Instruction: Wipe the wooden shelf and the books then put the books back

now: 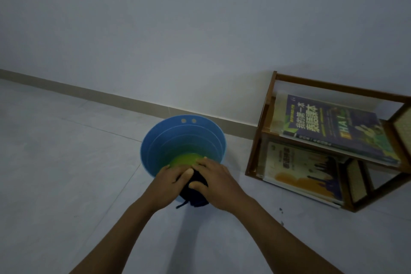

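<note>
Your left hand (172,179) and right hand (214,181) met over the near rim of the blue bucket (155,140), both clenched around a dark cloth (195,193). Fingers of each curled over the bundle; a loose tail of it hung down the bucket's outside wall. Looked like wringing, though that is a judgement. Greenish liquid (184,159) lay in the bucket bottom, just beyond your knuckles.

The bucket stood on the pale tiled floor (66,162), near the skirting at the foot of the wall.

The wooden shelf (271,104) stood on the floor to the right of the bucket, against the same wall, near but apart from it. Two tiers. A dark blue book (333,127) leaned on the upper tier, a yellow-and-cream book (304,169) on the lower; thinner volumes sat behind each, count unclear. Books not yet taken out, so the wiping appeared not to have begun.

Relation to hold: the shelf lay off your right hand's side and slightly farther away. The right hand was the nearer one to carry the cloth across. The shelf's long axis ran along the wall, away to the right.
</note>
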Motion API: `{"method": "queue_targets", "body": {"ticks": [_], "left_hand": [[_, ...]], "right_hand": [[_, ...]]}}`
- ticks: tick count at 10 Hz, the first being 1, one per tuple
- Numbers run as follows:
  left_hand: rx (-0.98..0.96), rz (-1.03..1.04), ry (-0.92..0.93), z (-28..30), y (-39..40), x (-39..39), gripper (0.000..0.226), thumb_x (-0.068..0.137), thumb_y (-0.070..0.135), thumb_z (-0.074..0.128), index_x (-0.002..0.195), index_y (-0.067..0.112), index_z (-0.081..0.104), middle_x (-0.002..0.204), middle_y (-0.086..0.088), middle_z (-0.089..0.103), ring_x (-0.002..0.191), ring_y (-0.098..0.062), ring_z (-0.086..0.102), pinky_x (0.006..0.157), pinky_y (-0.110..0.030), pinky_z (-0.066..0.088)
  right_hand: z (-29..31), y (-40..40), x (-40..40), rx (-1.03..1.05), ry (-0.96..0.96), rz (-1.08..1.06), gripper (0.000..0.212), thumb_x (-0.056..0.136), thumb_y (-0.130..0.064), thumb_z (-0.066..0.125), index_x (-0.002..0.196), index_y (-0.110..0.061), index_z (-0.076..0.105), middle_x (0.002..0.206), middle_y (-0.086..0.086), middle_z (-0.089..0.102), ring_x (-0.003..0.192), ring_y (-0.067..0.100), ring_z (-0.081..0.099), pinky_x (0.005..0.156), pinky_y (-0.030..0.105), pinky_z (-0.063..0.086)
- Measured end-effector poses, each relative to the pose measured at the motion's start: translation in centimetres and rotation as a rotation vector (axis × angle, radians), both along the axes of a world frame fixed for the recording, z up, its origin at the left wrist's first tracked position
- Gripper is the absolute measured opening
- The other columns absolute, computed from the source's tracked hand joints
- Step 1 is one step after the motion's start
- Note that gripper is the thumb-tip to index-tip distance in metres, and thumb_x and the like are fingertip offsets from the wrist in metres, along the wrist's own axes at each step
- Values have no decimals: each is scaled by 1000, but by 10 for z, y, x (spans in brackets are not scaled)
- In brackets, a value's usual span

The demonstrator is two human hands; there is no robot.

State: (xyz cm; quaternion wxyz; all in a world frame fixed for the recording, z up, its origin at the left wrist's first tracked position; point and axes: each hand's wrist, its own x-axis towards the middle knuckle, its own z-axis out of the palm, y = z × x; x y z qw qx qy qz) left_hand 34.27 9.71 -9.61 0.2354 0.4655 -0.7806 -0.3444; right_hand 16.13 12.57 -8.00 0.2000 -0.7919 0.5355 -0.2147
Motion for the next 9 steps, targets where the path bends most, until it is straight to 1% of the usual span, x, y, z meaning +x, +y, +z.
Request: {"method": "queue_targets", "body": {"ticks": [1, 2, 3, 4, 5, 6, 7, 8, 9], "left_hand": [[74, -138, -164, 9, 2, 3, 45, 84, 60, 56, 122, 37, 54, 107, 16, 67, 94, 0, 63, 81, -26, 55], [47, -90, -302, 6, -2, 0, 57, 78, 52, 68, 129, 31, 50, 117, 10, 65, 101, -5, 61, 86, -27, 54], [9, -78, -407, 3, -6, -8, 42, 85, 40, 66, 122, 25, 54, 111, 3, 68, 95, -11, 64, 82, -26, 54], [-39, -57, -485, -1, -8, -11, 29, 89, 32, 63, 114, 18, 57, 106, -2, 70, 90, -15, 65, 80, -29, 54], [-84, -40, -550, -2, -8, -13, 24, 91, 28, 60, 109, 12, 58, 102, -6, 70, 87, -18, 66, 76, -30, 53], [-108, -39, -594, -4, -9, -15, 23, 93, 27, 58, 110, 11, 58, 101, -7, 70, 83, -17, 63, 75, -28, 52], [-141, -33, -628, -5, -6, -16, 22, 94, 26, 56, 109, 10, 57, 100, -8, 70, 81, -17, 62, 70, -26, 48], [-137, -32, -642, -7, -7, -14, 25, 94, 29, 55, 111, 11, 53, 100, -8, 69, 83, -20, 66, 72, -31, 53], [-60, -44, -571, 1, -4, -11, 49, 86, 50, 59, 121, 19, 45, 112, -2, 65, 94, -17, 64, 83, -36, 55]], "right_hand": [[-4, -7, -4, 97, 66, 122, 54, 84, -49, 60, 128, -23, 43, 131, -3, 46, 120, 15, 40, 105, 35, 34], [-8, -13, -1, 107, 145, 93, 50, 79, -38, 68, 120, -20, 46, 122, 1, 49, 110, 18, 44, 95, 34, 41], [-13, -14, 6, 88, 217, 44, 42, 80, -28, 69, 114, -16, 48, 115, 4, 51, 105, 21, 47, 84, 32, 45], [-15, -15, 11, 56, 250, 12, 35, 82, -19, 68, 111, -15, 48, 113, 6, 52, 103, 22, 49, 75, 30, 42], [-10, -14, 13, 36, 258, 1, 31, 87, -16, 64, 113, -13, 48, 117, 8, 52, 104, 22, 48, 73, 27, 32], [-8, -13, 14, 22, 257, -11, 29, 88, -15, 61, 114, -12, 48, 118, 9, 52, 106, 23, 48, 75, 26, 31], [-7, -9, 16, 22, 267, -36, 29, 86, -11, 62, 111, -12, 49, 115, 10, 53, 103, 24, 48, 72, 28, 33], [-8, -11, 16, 23, 290, -52, 33, 84, -15, 66, 113, -13, 49, 116, 8, 55, 102, 23, 50, 78, 28, 37], [0, -7, 9, 86, 313, -6, 68, 84, -29, 68, 140, -13, 33, 142, 8, 42, 130, 25, 40, 116, 42, 23]]}}
